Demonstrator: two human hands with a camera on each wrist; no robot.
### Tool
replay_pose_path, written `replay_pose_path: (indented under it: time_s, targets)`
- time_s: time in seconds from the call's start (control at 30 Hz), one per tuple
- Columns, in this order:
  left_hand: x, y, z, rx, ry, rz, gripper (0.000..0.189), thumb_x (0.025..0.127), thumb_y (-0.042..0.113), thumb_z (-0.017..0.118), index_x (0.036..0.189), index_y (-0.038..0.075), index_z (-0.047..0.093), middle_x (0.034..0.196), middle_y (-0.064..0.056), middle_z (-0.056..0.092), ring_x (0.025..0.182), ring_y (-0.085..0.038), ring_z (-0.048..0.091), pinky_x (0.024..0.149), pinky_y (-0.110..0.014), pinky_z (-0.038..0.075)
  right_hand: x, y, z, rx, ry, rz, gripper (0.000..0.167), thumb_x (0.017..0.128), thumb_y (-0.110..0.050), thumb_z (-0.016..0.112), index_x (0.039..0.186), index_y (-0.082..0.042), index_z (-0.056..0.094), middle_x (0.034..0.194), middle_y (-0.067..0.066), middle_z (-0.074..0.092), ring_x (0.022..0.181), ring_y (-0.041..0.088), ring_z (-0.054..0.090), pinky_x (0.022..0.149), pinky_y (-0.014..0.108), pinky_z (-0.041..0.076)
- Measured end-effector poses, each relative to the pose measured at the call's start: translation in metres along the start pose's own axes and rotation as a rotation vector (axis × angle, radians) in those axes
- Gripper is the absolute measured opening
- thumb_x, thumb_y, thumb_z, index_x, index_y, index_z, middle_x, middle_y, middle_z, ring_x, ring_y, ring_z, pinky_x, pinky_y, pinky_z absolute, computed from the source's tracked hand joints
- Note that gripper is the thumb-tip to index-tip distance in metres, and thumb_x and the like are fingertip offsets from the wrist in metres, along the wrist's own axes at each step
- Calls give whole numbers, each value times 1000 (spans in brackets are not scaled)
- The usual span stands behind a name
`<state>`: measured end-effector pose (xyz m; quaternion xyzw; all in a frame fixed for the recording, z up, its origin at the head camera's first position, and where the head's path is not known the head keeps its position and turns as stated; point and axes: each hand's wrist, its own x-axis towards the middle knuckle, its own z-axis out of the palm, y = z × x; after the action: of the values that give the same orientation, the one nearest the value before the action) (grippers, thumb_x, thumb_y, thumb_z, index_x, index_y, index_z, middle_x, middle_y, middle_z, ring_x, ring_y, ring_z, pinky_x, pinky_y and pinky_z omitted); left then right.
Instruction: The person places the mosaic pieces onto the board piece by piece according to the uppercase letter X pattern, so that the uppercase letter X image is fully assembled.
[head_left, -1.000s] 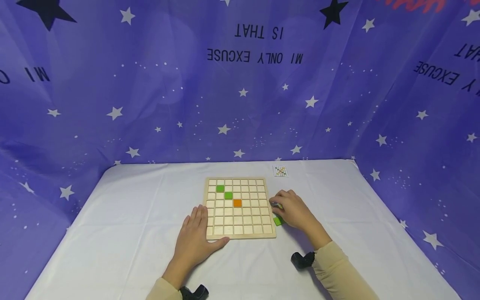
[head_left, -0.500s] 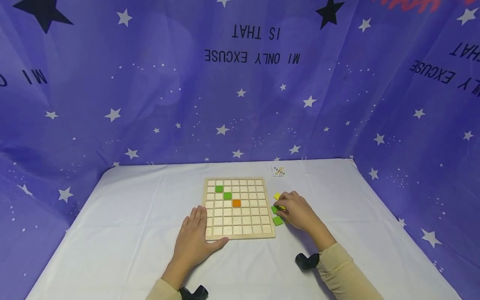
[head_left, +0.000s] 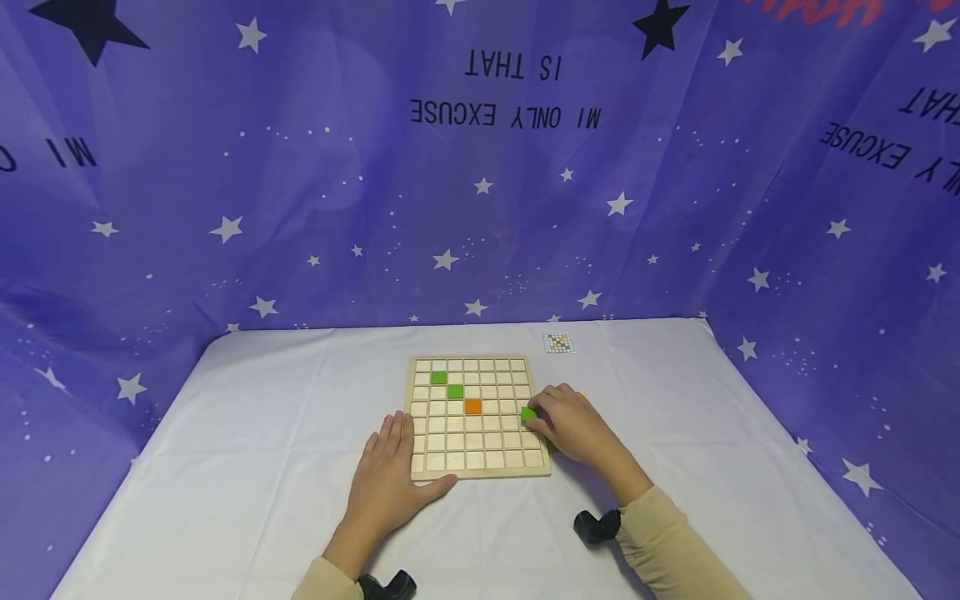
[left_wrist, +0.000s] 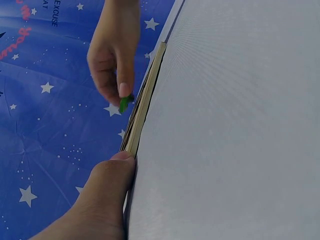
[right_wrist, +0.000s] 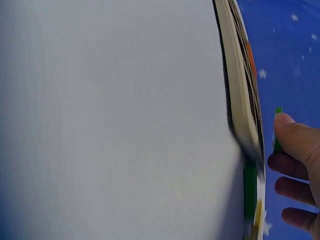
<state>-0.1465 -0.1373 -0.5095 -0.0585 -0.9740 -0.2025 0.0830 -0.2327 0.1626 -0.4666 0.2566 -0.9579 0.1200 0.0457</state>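
A wooden grid board (head_left: 480, 473) lies on the white table, with two green tiles (head_left: 438, 378) and an orange tile (head_left: 473, 407) set in its cells on a diagonal. My left hand (head_left: 390, 471) rests along the board's left edge, fingers straight, its thumb at the near edge. Between thumb and fingertips my right hand (head_left: 573, 423) pinches a green tile (head_left: 528, 415), raised over the board's right side. In the right wrist view this held tile (right_wrist: 278, 145) is seen edge-on, above the board's level. Another green tile (head_left: 550, 447) lies beside the board, partly hidden under the right hand.
A small printed card (head_left: 558, 342) with a coloured grid pattern lies behind the board, to the right. A bit of yellow tile (head_left: 584, 397) shows past the right hand. A purple star-printed cloth (head_left: 480, 208) hangs behind the table (head_left: 225, 467).
The right hand has picked up a green tile from beside the board and carried it left over the board's right edge. The left hand stays put.
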Motion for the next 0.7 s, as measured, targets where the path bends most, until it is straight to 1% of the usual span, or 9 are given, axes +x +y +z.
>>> replay_pose_path:
  time_s: [0.17,0.33,0.5,0.7]
  targets:
    - [0,1,-1,-4,6,-2,122,74,80,62,154,-5,26,162,-22,26,151,-38,24,123,-53,22,7,-22,5,-20,19,-73,29,94,-36,68,111,-13,71,106,-2,69,102,19,61,91,40,52]
    - [1,1,-2,-2,-17,-8,124,74,82,61,155,-4,23,163,-21,24,152,-37,22,124,-52,20,13,-36,10,-40,33,-111,29,93,-38,69,109,-14,72,105,-2,70,99,19,61,87,38,53]
    - [1,0,-1,6,-26,-9,125,74,84,59,156,-3,21,163,-20,23,153,-36,21,124,-52,20,17,-45,12,-51,27,-118,29,92,-41,69,108,-17,73,105,-4,69,95,17,59,80,36,52]
    - [0,-2,0,5,-19,-5,126,73,85,57,155,-4,22,163,-20,24,152,-37,22,123,-53,21,20,-48,15,-74,23,-101,28,91,-42,70,108,-20,74,104,-6,68,92,15,57,76,32,50]
